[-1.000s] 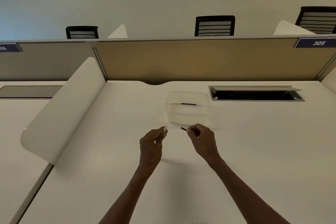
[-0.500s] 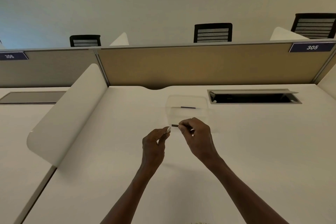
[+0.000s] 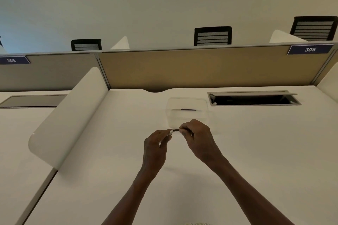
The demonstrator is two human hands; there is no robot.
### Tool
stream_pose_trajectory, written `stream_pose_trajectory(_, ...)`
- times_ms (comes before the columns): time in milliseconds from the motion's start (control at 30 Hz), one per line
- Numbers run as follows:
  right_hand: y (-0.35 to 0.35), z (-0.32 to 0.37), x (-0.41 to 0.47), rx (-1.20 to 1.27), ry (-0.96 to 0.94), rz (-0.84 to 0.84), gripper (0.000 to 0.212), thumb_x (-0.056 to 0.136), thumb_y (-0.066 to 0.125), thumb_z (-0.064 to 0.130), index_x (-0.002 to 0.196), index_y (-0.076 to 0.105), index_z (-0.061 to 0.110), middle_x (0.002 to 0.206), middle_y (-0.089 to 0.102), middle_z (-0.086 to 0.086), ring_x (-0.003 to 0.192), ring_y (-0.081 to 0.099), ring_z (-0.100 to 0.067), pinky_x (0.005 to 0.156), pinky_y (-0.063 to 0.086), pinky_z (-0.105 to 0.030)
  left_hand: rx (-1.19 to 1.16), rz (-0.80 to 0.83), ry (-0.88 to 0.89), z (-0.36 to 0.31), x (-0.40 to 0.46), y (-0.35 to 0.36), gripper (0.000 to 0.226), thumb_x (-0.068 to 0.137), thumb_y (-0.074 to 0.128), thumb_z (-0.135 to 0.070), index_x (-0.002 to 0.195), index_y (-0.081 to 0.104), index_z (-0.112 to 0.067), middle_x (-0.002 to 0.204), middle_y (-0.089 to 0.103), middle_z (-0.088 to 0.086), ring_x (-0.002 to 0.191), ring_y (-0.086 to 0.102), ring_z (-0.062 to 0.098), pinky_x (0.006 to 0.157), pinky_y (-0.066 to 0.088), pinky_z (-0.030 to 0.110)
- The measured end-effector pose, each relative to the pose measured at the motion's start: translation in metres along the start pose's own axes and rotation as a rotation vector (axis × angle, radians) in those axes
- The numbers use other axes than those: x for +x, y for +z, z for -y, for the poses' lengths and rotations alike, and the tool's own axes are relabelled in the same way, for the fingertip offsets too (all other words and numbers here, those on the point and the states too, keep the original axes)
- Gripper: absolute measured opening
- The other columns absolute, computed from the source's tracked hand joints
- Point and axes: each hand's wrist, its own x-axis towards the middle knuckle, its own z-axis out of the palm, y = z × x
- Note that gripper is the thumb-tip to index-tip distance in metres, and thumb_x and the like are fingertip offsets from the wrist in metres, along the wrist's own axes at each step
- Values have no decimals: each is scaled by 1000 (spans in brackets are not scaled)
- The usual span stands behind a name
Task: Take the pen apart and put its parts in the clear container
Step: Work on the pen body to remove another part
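Pen parts are seen held above the desk (image 3: 256, 151), just in front of the clear container (image 3: 186, 115). A white piece (image 3: 170, 131) is pinched by the left hand (image 3: 155, 149), while a dark slender piece (image 3: 176, 130) is gripped in the curled fingers of the right hand (image 3: 197, 138). A second ago the two pieces were held apart; they have now been brought tip to tip, and may be touching, though contact cannot be confirmed at this size. One dark part (image 3: 188, 109) is already lying inside the container. Disassembly is judged to be under way, with the held pieces not yet deposited.
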Motion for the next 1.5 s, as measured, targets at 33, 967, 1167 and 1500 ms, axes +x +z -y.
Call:
stream_pose_trajectory(33,-1,-1,1,-17,-16,15,6,90,65,10,89,70,7,77,64,-5,70,56,-17,64,47,-28,20,6,28,0,0,-1,34,84,68,7,109,74,-15,95,72,-6,88,67,-1,76,51,13)
stream_pose_trajectory(967,-7,-8,12,67,-68,184,9,80,76,15,89,76,13,76,71,1,68,56,-4,63,44,-13,-40,155,8,-1,4,-2,24,90,66,-12,109,74,-25,85,67,-8,82,62,13,69,49,27)
stream_pose_trajectory(1167,-10,-6,8,42,-135,252,13,85,70,9,96,75,11,78,70,-2,70,60,-10,64,45,-20,-77,216,-76,-4,4,-10,23,90,67,-13,106,75,-28,81,66,-7,79,59,11,63,39,19)
stream_pose_trajectory(1500,-6,1,5,-359,-372,247,14,95,59,15,88,66,6,69,57,-7,60,50,-21,49,43,-34,-33,246,-41,-9,13,-18,18,89,68,-9,102,77,-18,78,68,-3,77,58,10,67,37,15)
